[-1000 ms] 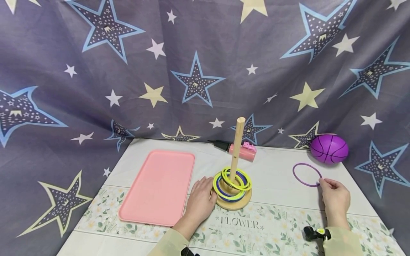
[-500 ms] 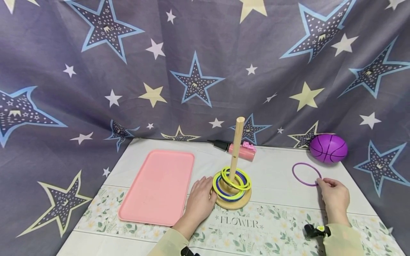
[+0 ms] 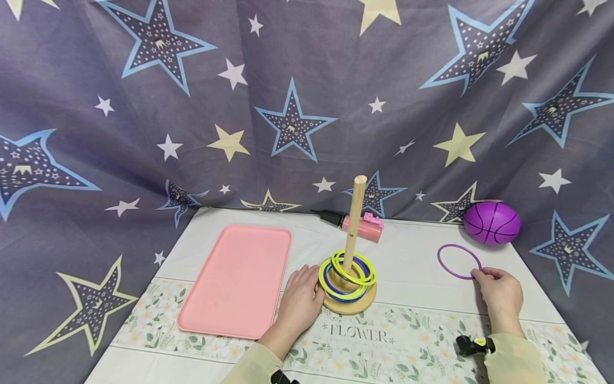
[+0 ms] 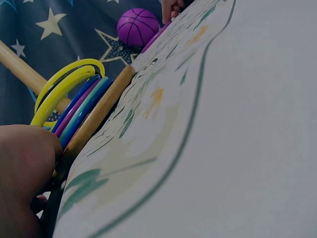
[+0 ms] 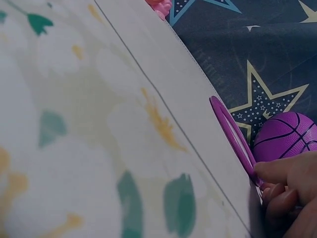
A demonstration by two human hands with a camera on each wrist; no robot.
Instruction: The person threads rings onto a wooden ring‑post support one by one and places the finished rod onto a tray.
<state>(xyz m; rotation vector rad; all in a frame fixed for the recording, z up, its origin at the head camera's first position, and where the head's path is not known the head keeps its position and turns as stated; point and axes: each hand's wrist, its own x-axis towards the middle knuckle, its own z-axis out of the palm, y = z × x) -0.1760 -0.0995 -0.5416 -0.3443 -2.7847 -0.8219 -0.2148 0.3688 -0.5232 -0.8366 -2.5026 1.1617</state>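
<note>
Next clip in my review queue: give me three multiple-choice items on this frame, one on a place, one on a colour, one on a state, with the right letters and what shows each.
1. Where does the pink tray lie relative to the wooden peg stand?
A. to its left in the head view
B. to its right
C. under it

2. What colour is the loose ring at the right hand?
A. yellow
B. purple
C. pink

3. What is the left hand doing?
A. lifting the purple ball
B. holding a ring in the air
C. resting against the stand's base

Answers:
1 A, the tray sits left of the stand on the table mat.
2 B, the ring is purple, with the fingertips pinching its near edge.
3 C, the hand lies on the mat touching the round base.
</note>
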